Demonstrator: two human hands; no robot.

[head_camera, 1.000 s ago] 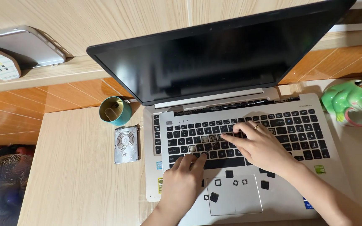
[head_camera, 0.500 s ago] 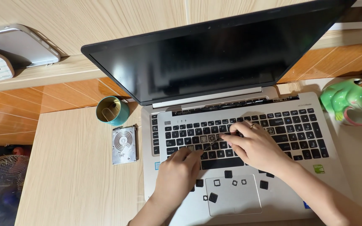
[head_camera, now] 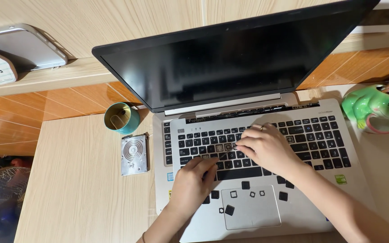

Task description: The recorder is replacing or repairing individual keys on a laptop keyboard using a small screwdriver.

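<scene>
The laptop (head_camera: 266, 153) sits open at the middle of the counter (head_camera: 82, 193). The left hand (head_camera: 192, 182) is closed on a thin tool (head_camera: 225, 154) whose tip meets a bare key socket (head_camera: 228, 147) in the keyboard. The right hand (head_camera: 266, 146), fingers pinched together, rests just right of that socket. Loose keycaps (head_camera: 246, 185) lie by the touchpad, near the counter's front edge.

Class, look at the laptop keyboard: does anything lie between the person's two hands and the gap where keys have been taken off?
Nothing visible does. The right hand rests at the gap in the keyboard, and the left hand points a thin tool into it. The loose keycaps lie lower down, around the touchpad.
</scene>
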